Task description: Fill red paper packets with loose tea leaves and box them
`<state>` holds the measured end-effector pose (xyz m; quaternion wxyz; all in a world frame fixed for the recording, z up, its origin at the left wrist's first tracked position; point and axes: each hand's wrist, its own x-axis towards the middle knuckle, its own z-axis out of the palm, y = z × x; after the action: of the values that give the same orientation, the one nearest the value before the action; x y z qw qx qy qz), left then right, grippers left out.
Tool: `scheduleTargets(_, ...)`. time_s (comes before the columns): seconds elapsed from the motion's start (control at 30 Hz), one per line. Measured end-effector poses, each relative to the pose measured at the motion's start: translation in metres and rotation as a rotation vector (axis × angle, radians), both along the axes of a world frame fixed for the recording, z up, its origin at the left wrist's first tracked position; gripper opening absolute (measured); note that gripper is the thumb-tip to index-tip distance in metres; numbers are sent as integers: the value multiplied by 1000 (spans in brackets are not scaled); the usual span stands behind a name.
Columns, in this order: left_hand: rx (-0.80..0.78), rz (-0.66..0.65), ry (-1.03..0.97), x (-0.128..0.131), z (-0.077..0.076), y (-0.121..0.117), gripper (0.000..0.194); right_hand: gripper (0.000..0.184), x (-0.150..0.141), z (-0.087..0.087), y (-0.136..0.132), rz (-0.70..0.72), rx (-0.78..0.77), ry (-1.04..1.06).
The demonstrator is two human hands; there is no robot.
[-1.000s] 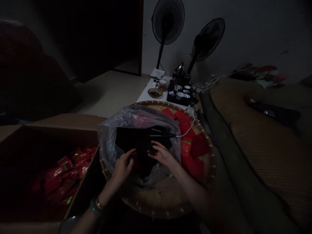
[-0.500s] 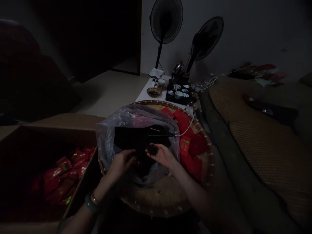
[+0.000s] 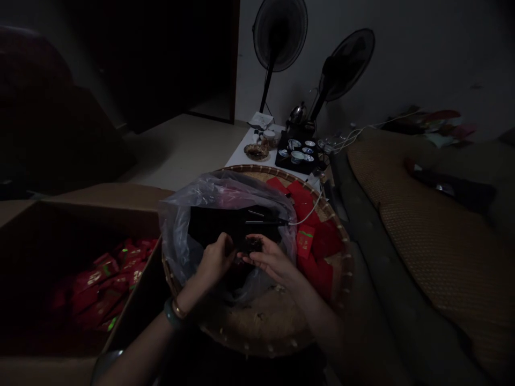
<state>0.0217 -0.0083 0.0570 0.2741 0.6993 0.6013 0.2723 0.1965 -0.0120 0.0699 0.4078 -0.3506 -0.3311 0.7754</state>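
Note:
A clear plastic bag [image 3: 189,214] with dark loose stuff inside lies open on a round woven tray [image 3: 281,321]. Both hands meet at the bag's mouth. My right hand [image 3: 271,258] is cupped palm up around a small dark clump [image 3: 254,245]. My left hand [image 3: 217,258], with a green bangle and a gold one at the wrist, has its fingers curled and pinching at that clump. Red packets [image 3: 317,241] lie on the tray's right side.
A cardboard box [image 3: 80,214] at my left holds several red packets [image 3: 108,284]. Beyond the tray a white low table carries a black tea tray with cups [image 3: 298,153] and a kettle. Two standing fans [image 3: 279,37] are behind. A woven mat [image 3: 422,214] lies on the right.
My left hand has moved up and right to meet the right hand. The right hand turned palm up with a dark clump in it and now curls around it.

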Motion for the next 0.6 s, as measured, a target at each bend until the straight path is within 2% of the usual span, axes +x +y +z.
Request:
scheduleTargets(0.13,7,-28,-41,0,-1,-1,18,46,-9,-10,2,31,119,-200)
scheduleTargets(0.3,105,-99,-115,-5,-7,-1,16,42,-4,-24,11,-2,417,-551)
scheduleTargets(0.4,161,-130,-75,-7,-10,-1,19,43,0,-23,12,51,508,-651)
scheduleTargets(0.6,94,-145,58,-8,-6,-2,31,47,0,-12,11,158,551,-720)
